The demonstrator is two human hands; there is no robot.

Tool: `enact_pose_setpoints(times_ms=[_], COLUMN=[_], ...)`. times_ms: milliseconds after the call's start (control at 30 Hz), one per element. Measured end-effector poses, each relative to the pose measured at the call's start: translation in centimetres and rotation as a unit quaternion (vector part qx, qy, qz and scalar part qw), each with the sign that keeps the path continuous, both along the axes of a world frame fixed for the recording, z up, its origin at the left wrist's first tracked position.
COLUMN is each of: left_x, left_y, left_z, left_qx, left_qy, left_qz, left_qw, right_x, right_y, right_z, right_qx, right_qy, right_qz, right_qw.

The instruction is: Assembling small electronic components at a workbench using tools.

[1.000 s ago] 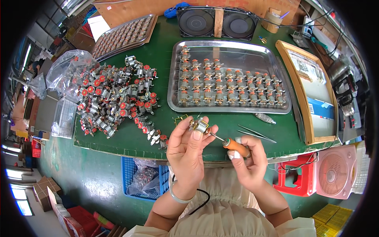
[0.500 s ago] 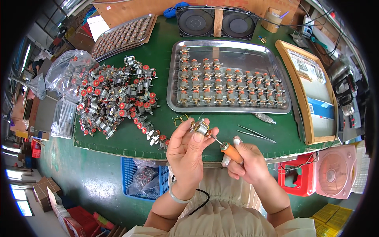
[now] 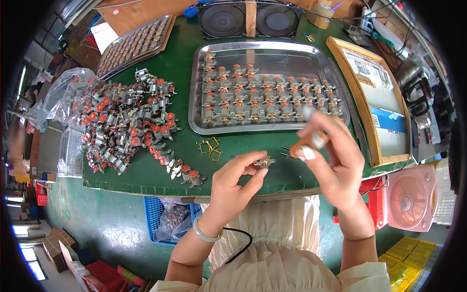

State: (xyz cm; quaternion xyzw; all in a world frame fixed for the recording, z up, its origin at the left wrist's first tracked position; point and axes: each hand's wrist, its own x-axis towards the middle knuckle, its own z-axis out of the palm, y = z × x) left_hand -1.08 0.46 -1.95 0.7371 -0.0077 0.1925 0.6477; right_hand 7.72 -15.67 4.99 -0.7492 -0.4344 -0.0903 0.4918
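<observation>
Between the thumb and fingers of my left hand (image 3: 237,182) is a small metal electrical component (image 3: 264,162), held just above the near edge of the bench. My right hand (image 3: 340,168) is raised to the right of it, closed around an orange-handled screwdriver (image 3: 318,140); motion blurs the fingertips, and the shaft is hard to make out. Several square brass wire clips (image 3: 213,155) lie left of the component. Beyond my hands, a steel tray (image 3: 233,130) holds rows of similar components with red tops. A big heap of loose components (image 3: 124,121) spreads over the bench's left side.
A wood-framed panel (image 3: 374,160) stands along the right of the tray. Two black round speakers (image 3: 223,22) sit at the back, near another filled tray (image 3: 134,46). A clear plastic bag (image 3: 68,92) borders the heap. Below are a blue basket (image 3: 153,219) and a pink fan (image 3: 412,197).
My right hand has lifted away from the component with the screwdriver, moving right and up. My left hand, still holding the component, has turned and lowered slightly. The view has shifted, uncovering more brass clips.
</observation>
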Motion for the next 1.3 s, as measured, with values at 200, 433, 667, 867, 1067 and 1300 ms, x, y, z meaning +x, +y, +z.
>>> enact_pose_setpoints(times_ms=[200, 433, 667, 867, 1067, 1300], left_x=[0.3, 0.2, 0.3, 0.3, 0.3, 0.3], left_y=[0.1, 0.3, 0.2, 0.3, 0.2, 0.1], left_z=[0.1, 0.0, -0.1, -0.1, -0.3, -0.2], left_qx=[0.059, 0.036, 0.018, 0.038, 0.027, 0.032], left_qy=[0.026, 0.039, 0.051, 0.058, 0.042, 0.044], left_qz=[-0.008, -0.016, -0.009, -0.02, -0.005, -0.003], left_qw=[0.998, 0.998, 0.998, 0.997, 0.999, 0.999], right_x=[0.5, 0.8, 1.0, 1.1, 1.0, 0.3], right_y=[1.6, 1.7, 2.0, 2.0, 2.1, 1.8], right_z=[-1.0, -1.2, -1.4, -1.2, -1.2, -0.1], right_qx=[0.076, 0.044, 0.082, 0.115, 0.114, 0.115], right_qy=[0.117, 0.135, 0.204, 0.279, 0.29, 0.207], right_qz=[0.055, 0.077, 0.063, 0.032, 0.02, 0.001], right_qw=[0.989, 0.987, 0.973, 0.953, 0.95, 0.972])
